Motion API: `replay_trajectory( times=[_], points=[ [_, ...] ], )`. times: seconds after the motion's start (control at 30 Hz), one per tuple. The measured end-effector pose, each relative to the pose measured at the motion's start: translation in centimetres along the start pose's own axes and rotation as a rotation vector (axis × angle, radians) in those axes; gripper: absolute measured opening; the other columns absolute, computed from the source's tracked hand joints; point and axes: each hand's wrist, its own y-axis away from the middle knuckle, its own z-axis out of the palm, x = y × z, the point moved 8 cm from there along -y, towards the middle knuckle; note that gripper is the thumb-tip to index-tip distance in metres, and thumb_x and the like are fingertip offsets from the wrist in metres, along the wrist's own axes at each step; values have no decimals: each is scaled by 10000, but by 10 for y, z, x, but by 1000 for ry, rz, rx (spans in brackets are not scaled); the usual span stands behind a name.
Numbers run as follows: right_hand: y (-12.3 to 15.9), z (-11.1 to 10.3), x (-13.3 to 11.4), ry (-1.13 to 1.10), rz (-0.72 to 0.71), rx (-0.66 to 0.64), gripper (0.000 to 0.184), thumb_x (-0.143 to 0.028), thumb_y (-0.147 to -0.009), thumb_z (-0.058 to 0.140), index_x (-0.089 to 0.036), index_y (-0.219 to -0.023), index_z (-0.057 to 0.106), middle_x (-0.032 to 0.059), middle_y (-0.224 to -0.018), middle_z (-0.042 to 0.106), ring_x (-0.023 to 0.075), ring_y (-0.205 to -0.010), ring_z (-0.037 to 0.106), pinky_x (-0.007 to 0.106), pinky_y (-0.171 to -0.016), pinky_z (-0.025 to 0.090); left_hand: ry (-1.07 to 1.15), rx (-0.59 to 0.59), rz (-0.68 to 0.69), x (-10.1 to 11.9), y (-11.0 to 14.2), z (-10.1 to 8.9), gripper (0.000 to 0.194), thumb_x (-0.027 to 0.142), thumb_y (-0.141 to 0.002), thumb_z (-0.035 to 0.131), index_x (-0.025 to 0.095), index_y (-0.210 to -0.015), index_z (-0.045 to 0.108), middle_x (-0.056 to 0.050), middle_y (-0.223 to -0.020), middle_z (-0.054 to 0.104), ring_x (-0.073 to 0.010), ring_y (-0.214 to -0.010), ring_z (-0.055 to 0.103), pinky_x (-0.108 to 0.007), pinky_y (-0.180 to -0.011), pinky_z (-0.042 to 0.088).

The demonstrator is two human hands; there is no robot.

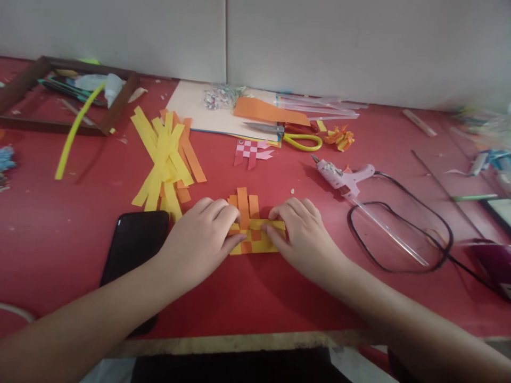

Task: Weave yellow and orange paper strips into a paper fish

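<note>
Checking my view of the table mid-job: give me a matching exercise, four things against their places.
1 woven paper strips
2 black phone
3 glue gun
4 scissors

A partly hidden by the left forearm
B blades over the pale sheet
C between left hand and right hand
D right side, black cable attached

Pairs: 1-C, 2-A, 3-D, 4-B

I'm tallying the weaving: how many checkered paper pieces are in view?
2: the pink woven piece just nearer than the scissors, and the yellow-and-orange weave between the left hand and right hand, which partly cover it. Others may be hidden.
</note>
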Motion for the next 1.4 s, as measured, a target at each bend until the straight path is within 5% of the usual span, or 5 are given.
replay_trajectory(
  times=[0.3,0.57,1.1,1.4],
  points=[
    [0,3,-3,-51,5,-34,106,-218,-906,524,-203,-805,498,73,-853,614,219,-784,523,396,-752,408,-7,6,1,0,-1,1,243,399,-920,583,162,-883,539,-70,-864,598,-254,-805,534,-379,-709,438],
    [-8,2,0,-334,82,-59,61,-198,-882,556,-226,-933,569,23,-874,694,191,-829,623,321,-709,440,9,-7,-19,-2,-1,1,224,369,-904,618,173,-853,523,-54,-838,601,-241,-790,538,-372,-705,439],
    [-10,1,6,-263,63,-29,84,-174,-838,615,-226,-902,624,19,-853,711,190,-803,615,316,-695,433,-25,14,-53,-4,0,-1,302,441,-890,614,142,-865,575,-88,-871,589,-269,-811,529,-406,-723,446],
    [-9,3,7,-222,41,-44,44,-223,-865,584,-212,-880,624,43,-854,694,214,-813,588,371,-756,414,51,-40,29,6,-2,2,166,265,-923,588,134,-822,590,-78,-849,578,-247,-818,511,-387,-741,434]
  ],
)
